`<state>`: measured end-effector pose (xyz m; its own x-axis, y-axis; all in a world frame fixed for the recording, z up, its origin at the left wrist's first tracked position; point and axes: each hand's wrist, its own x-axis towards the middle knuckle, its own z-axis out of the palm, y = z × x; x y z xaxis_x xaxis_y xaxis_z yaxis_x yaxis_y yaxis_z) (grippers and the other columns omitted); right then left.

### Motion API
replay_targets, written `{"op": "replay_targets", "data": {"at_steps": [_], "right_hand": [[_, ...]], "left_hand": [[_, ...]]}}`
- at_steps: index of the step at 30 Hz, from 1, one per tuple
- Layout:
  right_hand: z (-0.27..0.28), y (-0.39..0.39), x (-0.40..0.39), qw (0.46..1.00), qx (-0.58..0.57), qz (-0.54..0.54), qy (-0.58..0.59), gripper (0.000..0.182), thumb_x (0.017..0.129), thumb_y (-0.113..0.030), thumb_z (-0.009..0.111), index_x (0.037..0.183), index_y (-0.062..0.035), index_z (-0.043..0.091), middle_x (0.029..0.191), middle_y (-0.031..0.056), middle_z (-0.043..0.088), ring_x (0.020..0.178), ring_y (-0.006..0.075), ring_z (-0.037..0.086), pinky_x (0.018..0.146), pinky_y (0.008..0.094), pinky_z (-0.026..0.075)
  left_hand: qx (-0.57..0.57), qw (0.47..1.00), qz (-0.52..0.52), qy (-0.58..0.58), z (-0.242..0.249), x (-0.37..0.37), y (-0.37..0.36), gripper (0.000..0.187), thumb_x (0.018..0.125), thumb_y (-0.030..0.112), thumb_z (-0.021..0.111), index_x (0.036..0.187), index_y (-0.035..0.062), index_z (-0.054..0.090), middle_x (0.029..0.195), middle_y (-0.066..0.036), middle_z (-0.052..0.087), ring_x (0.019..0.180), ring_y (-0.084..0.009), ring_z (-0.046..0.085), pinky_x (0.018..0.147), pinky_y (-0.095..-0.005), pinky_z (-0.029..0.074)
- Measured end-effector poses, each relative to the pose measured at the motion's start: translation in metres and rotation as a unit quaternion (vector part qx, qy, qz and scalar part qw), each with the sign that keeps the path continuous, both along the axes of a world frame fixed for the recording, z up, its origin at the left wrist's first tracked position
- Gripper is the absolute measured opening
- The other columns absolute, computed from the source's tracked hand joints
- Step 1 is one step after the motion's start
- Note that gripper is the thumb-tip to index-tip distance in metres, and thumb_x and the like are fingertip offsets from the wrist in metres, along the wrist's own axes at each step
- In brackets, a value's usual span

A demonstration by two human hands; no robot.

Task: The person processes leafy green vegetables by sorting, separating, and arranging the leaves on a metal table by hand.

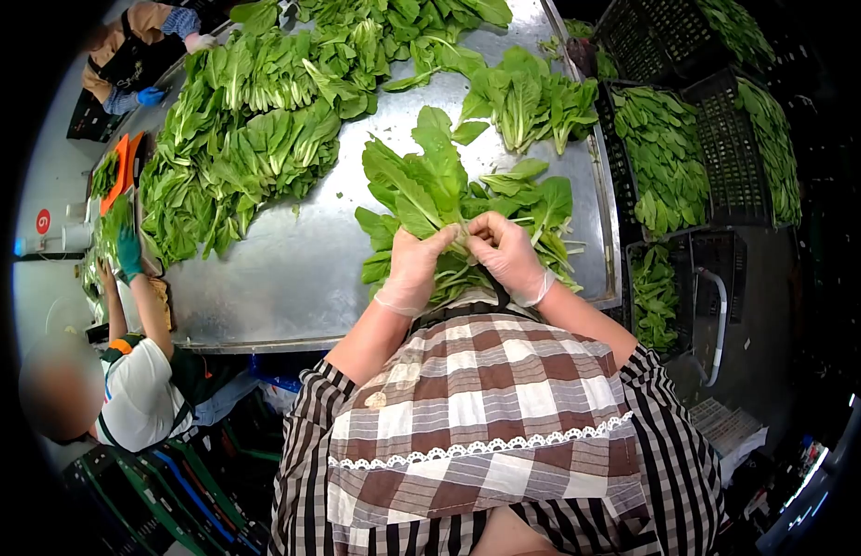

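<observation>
Both of my hands wear clear, thin gloves and meet at the near side of the metal table. My left hand (pixel 412 271) is closed round the lower stems of a leafy green (pixel 429 176), whose broad leaves point away from me. Fingers of my right hand (pixel 511 259) pinch at the stem base, touching the left fingertips; the exact grip there is partly hidden. Beneath and beside my hands lie more loose leafy greens (pixel 548 206). A small pile of the same greens (pixel 519 97) rests farther out on the right.
Long heaps of greens (pixel 254 148) cover the left and far table (pixel 264 310). Black crates (pixel 625 176) of greens stand along the right side. A co-worker (pixel 143 398) at the left reaches in with a green glove; another person (pixel 139 56) stands at the far left.
</observation>
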<state>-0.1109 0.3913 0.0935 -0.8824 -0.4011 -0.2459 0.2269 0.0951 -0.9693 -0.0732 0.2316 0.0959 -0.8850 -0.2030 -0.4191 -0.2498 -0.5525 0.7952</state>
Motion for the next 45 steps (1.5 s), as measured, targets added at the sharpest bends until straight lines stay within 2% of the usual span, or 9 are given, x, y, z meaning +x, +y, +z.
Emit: {"op": "replay_targets", "data": {"at_steps": [4,12,17,24,30,36,42,43,45], "right_hand": [[-0.005,-0.001,-0.001,0.99,-0.097,-0.041,-0.09,0.014,0.092,-0.009,0.062,0.1,0.0022,0.058,0.084,0.0063,0.065,0.066,0.011,0.062,0.06,0.0247,0.052],[0.009,0.004,-0.009,0.974,-0.097,0.004,-0.205,0.02,0.093,-0.018,0.067,0.102,-0.0017,0.058,0.093,0.0068,0.066,0.072,0.0116,0.062,0.067,0.0236,0.052],[-0.004,0.008,-0.006,0.979,-0.143,-0.007,-0.142,0.026,0.089,-0.011,0.072,0.108,-0.0029,0.057,0.096,0.0052,0.065,0.083,0.0101,0.06,0.074,0.0232,0.049],[0.001,0.0,0.001,0.984,-0.129,-0.009,-0.122,0.03,0.086,-0.006,0.074,0.111,-0.0007,0.057,0.097,0.0041,0.064,0.087,0.0097,0.06,0.08,0.025,0.051],[0.003,0.002,-0.002,0.985,-0.083,0.006,-0.15,0.02,0.089,-0.008,0.071,0.104,0.0004,0.061,0.098,0.0031,0.066,0.077,0.0072,0.056,0.069,0.0204,0.045],[0.007,-0.009,0.0,0.974,-0.141,-0.055,-0.171,0.017,0.09,-0.014,0.071,0.093,-0.0029,0.059,0.085,0.0013,0.062,0.066,0.0064,0.051,0.061,0.0204,0.043],[0.003,-0.005,-0.015,0.989,0.013,0.016,-0.144,0.021,0.093,-0.021,0.069,0.084,-0.0051,0.059,0.073,-0.0019,0.058,0.06,0.0045,0.05,0.054,0.0193,0.04],[0.004,-0.002,-0.018,0.989,0.045,0.028,-0.135,0.022,0.089,-0.023,0.072,0.082,-0.0047,0.061,0.067,-0.0003,0.06,0.056,0.0116,0.056,0.053,0.0256,0.044],[-0.01,0.009,-0.025,0.96,0.229,0.117,0.109,0.022,0.085,-0.023,0.073,0.088,-0.0043,0.063,0.078,0.0079,0.065,0.062,0.0218,0.061,0.058,0.0318,0.048]], "left_hand": [[-0.015,0.999,-0.025,0.027,0.005,0.004,-0.007,0.031,0.081,0.0,0.071,0.111,0.0001,0.062,0.102,-0.006,0.068,0.09,-0.0161,0.064,0.083,-0.0303,0.05],[0.017,0.996,-0.057,0.063,0.012,0.007,-0.009,0.036,0.082,-0.001,0.068,0.117,0.0,0.059,0.108,-0.007,0.067,0.097,-0.0173,0.063,0.089,-0.032,0.049],[0.034,0.994,-0.076,0.065,0.014,0.008,-0.006,0.048,0.08,-0.005,0.064,0.127,0.0003,0.053,0.112,-0.007,0.063,0.108,-0.019,0.058,0.1,-0.0342,0.044],[0.008,0.996,-0.075,0.053,0.01,0.009,-0.006,0.048,0.082,-0.004,0.065,0.129,0.0001,0.053,0.112,-0.005,0.063,0.107,-0.0177,0.059,0.099,-0.033,0.045],[0.007,0.997,-0.074,0.035,0.008,0.01,-0.006,0.045,0.083,-0.003,0.066,0.126,0.0002,0.054,0.109,-0.007,0.066,0.102,-0.0181,0.062,0.095,-0.0336,0.048],[-0.005,0.999,-0.042,0.014,0.007,0.011,-0.006,0.039,0.084,-0.004,0.066,0.122,0.0003,0.057,0.109,-0.008,0.066,0.1,-0.0182,0.062,0.089,-0.0323,0.05],[-0.243,0.958,-0.143,0.059,0.002,0.019,-0.007,0.035,0.084,-0.005,0.066,0.117,0.0014,0.057,0.11,-0.007,0.063,0.102,-0.017,0.06,0.088,-0.0317,0.049],[-0.373,0.905,-0.168,0.113,0.005,0.023,-0.007,0.032,0.085,-0.005,0.064,0.115,0.001,0.057,0.108,-0.006,0.063,0.101,-0.0163,0.059,0.089,-0.0314,0.048],[-0.271,0.938,-0.167,0.137,0.011,0.021,-0.007,0.029,0.085,-0.005,0.063,0.113,0.0006,0.057,0.109,-0.007,0.062,0.101,-0.0164,0.059,0.09,-0.0318,0.048]]}}
